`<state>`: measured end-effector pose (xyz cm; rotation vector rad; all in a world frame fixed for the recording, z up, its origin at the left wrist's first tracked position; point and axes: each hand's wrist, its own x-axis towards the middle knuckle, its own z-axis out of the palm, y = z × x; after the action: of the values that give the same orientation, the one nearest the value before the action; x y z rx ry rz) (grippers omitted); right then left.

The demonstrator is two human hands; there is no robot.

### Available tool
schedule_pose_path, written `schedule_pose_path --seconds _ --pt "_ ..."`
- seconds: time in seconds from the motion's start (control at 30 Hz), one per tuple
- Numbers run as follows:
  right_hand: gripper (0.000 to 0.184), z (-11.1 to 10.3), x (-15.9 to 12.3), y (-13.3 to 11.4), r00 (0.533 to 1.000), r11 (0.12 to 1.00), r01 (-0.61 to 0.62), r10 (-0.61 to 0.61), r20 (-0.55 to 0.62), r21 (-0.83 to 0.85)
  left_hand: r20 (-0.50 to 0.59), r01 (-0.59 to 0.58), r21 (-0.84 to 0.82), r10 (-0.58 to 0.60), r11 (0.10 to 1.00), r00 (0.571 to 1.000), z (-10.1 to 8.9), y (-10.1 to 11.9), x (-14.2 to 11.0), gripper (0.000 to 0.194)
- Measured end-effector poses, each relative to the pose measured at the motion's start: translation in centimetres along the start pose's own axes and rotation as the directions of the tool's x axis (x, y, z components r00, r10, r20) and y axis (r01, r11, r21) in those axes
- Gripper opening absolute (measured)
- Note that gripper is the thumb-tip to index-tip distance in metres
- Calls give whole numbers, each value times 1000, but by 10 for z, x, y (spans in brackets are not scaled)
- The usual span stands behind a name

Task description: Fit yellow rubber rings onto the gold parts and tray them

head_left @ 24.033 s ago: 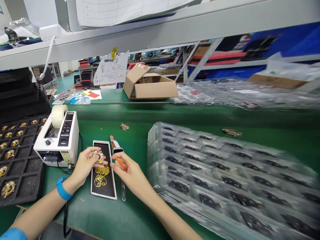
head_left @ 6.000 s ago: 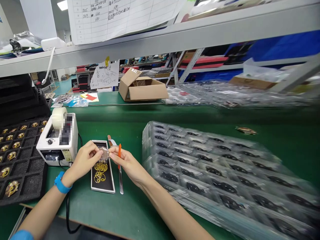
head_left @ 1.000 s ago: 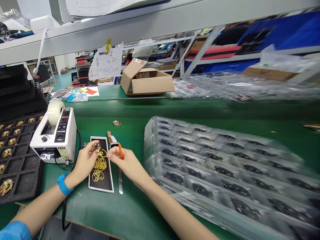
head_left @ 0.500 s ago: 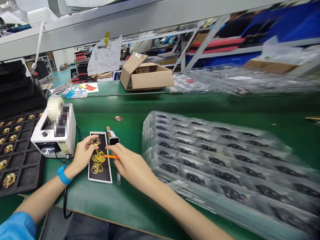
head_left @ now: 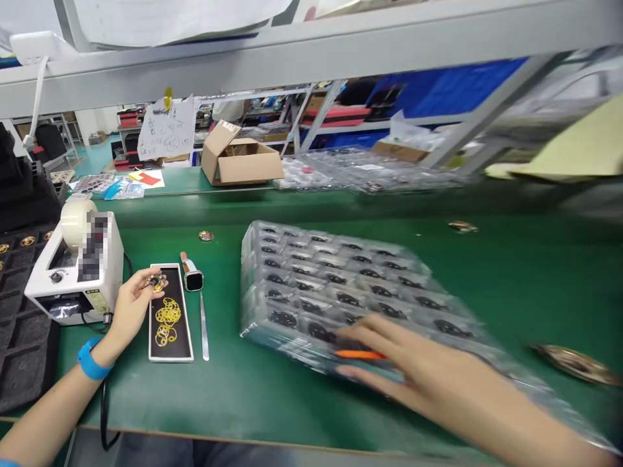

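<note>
Gold disc (head_left: pixel 156 283) between tape dispenser (head_left: pixel 78 282) and watch (head_left: pixel 194 280)

My head cam looks fwd & down, fairly near, over flat green worktop (head_left: pixel 219 399) & grey metal shelf beam (head_left: pixel 311 58).

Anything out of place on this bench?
Three round metallic parts lie loose on the green bench: one beyond the watch, two right of the clear tray stack. Odd, since similar-looking parts sit in pockets of the black foam tray. No spill or damage is evident.
</note>
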<state>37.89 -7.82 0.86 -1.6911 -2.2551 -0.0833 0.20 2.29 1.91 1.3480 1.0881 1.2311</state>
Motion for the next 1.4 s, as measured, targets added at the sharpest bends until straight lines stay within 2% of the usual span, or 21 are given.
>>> schedule_pose_path --seconds 0.1,0.2,0.37,0.53,0.7,0.8,0.9,0.97,1.07,1.13,1.23,1.4 --pt "27 22 -6 -10 986 992 120 -116 -118 28 1 -2 1 2 1000 1000 1 2 -2 29" --pt "18 28 0 -18 966 977 207 -197 -165 42 -1 -5 9 5 1000 1000 1 3 -4 29" --pt "20 28 8 -23 966 969 235 -224 -131 81 3 -2 23 2 1000 1000 2 2 -4 30" --pt "21 29 10 -38 947 955 297 -292 -137 17 15 11 5 -12 1000 1000 1 1 -5 33" --pt "18 13 14 -50 951 951 305 -302 -69 43 -9 23 20 -23 1000 1000 -2 2 -4 36" --pt "19 -8 44 -27 980 976 198 -196 -30 91 -13 39 -10 -39 999 999 -4 1 -1 38" --pt "26 -24 99 14 998 999 -48 48 -27 8 0 60 -37 -60 998 998 -4 -2 2 40" --pt "30 -26 138 41 979 980 -194 196 49 -41 2 77 -48 -77 996 997 -4 -4 4 42" --pt "22 -18 180 67 973 976 -217 216 77 7 5 116 -66 -116 991 993 -5 -4 7 44" --pt "15 -9 193 76 970 972 -230 225 90 52 12 146 -88 -145 985 989 -5 -2 8 43" --pt "5 3 196 87 959 955 -269 253 125 124 21 191 -136 -190 972 982 -4 3 8 38" --pt "34 18 195 102 954 934 -276 238 182 227 80 261 -212 -250 942 965 0 6 6 32"
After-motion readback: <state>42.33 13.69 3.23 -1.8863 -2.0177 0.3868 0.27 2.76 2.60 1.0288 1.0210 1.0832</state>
